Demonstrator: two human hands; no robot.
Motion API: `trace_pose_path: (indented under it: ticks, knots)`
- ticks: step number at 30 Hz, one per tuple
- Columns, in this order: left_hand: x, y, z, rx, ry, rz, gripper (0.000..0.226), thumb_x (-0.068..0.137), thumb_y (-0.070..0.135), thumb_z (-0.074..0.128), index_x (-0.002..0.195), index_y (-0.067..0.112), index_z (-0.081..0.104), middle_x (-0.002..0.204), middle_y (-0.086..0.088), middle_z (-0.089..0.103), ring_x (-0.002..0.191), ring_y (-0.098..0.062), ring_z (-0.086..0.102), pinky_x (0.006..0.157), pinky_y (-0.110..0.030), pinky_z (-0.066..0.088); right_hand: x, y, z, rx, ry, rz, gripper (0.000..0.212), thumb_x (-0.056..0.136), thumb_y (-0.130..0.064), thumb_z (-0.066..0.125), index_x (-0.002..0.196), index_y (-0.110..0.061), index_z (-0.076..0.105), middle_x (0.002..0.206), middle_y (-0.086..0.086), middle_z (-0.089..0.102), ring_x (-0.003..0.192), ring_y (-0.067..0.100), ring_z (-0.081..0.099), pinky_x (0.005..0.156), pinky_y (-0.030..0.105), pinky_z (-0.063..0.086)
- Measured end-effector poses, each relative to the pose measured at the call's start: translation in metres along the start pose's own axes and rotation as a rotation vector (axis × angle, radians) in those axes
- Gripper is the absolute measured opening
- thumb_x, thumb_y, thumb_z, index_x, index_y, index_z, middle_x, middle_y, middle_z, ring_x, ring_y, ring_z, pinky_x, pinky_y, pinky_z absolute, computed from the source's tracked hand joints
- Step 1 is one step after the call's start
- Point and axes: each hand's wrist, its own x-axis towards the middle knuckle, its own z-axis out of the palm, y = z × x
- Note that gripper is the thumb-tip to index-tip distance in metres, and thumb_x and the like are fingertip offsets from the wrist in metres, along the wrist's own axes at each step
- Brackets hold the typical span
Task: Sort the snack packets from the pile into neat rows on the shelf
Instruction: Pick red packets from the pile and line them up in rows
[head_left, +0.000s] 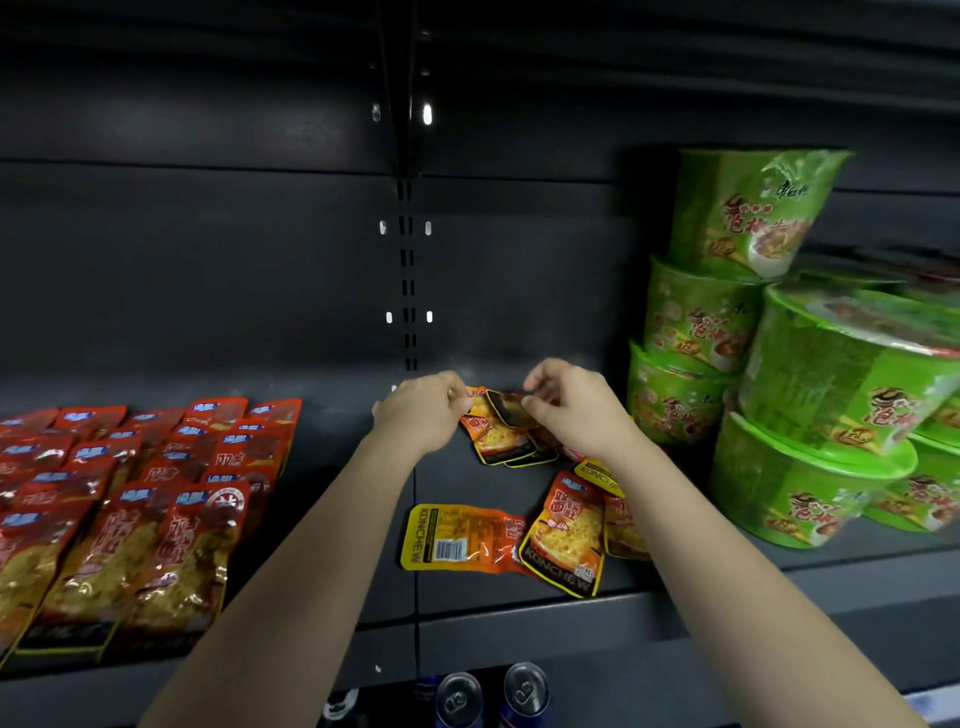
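Head view: your left hand (421, 410) and right hand (571, 410) reach together to the far part of the dark shelf (519, 613), nearly meeting. Both have curled fingers, and each pinches the top edge of the far packets (501, 441), a small overlapping cluster of orange, yellow-bordered snack packs lying between your hands. Your left fingertips grip the cluster's left corner. Your right thumb and forefinger nip a darker packet on top of it.

Nearer to you, between your forearms, lies the barcode packet (457, 540), back side up and turned sideways. Touching its right end is the face-up packet (563, 535), tilted, with its black lower edge toward you. Another packet (621, 525) peeks out just right of that, partly under your right forearm.

On the left of the shelf, red snack packets (130, 493) lie in overlapping rows running from near to far. On the right, green instant-noodle bowls (779, 364) stand stacked several high. Below the shelf's front edge, two can tops (460, 696) show.
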Motion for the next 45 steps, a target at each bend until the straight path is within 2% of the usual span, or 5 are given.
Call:
trace_pose_path:
  ticks: [12, 17, 27, 38, 45]
  knots:
    - [0.000, 0.002, -0.005, -0.544, 0.371, -0.010, 0.019, 0.076, 0.026, 0.080, 0.088, 0.016, 0.068, 0.074, 0.001, 0.067, 0.074, -0.005, 0.061, 0.061, -0.013, 0.043, -0.001, 0.003, -0.002, 0.024, -0.005, -0.022, 0.009, 0.086, -0.020, 0.067, 0.092, -0.020, 0.060, 0.087, -0.002, 0.068, 0.083, 0.013, 0.064, 0.069, 0.018, 0.043]
    - [-0.006, 0.004, -0.020, -0.636, 0.517, 0.074, 0.011, 0.078, 0.009, 0.074, 0.078, 0.018, 0.068, 0.065, 0.001, 0.066, 0.066, -0.011, 0.063, 0.061, -0.016, 0.046, 0.001, 0.001, -0.003, 0.141, -0.010, -0.017, 0.011, 0.087, -0.026, 0.068, 0.095, -0.021, 0.062, 0.088, -0.006, 0.067, 0.083, 0.008, 0.063, 0.064, 0.014, 0.047]
    - [-0.013, 0.018, -0.026, -0.850, 0.331, 0.237, 0.019, 0.079, 0.011, 0.075, 0.076, 0.028, 0.066, 0.079, 0.004, 0.065, 0.074, -0.016, 0.070, 0.069, -0.029, 0.054, 0.003, -0.016, -0.006, 0.502, -0.124, -0.015, 0.038, 0.085, -0.029, 0.072, 0.118, -0.020, 0.055, 0.107, -0.002, 0.070, 0.096, 0.013, 0.068, 0.089, 0.040, 0.055]
    - [-0.007, 0.021, -0.009, -0.654, 0.257, 0.164, 0.018, 0.081, 0.011, 0.073, 0.083, 0.021, 0.057, 0.080, 0.003, 0.066, 0.070, -0.010, 0.065, 0.066, -0.026, 0.049, 0.008, 0.000, -0.005, 0.262, -0.005, 0.022, 0.020, 0.085, -0.027, 0.071, 0.099, -0.018, 0.059, 0.091, -0.002, 0.070, 0.085, 0.015, 0.067, 0.082, 0.040, 0.054]
    - [0.011, 0.016, 0.016, -0.018, -0.010, 0.006, 0.044, 0.085, 0.045, 0.065, 0.112, 0.015, 0.047, 0.115, -0.007, 0.060, 0.111, -0.028, 0.053, 0.090, -0.039, 0.045, 0.008, 0.012, -0.009, 0.036, 0.038, -0.015, 0.021, 0.091, -0.032, 0.063, 0.094, -0.013, 0.053, 0.086, 0.000, 0.064, 0.079, 0.017, 0.061, 0.066, 0.031, 0.046]
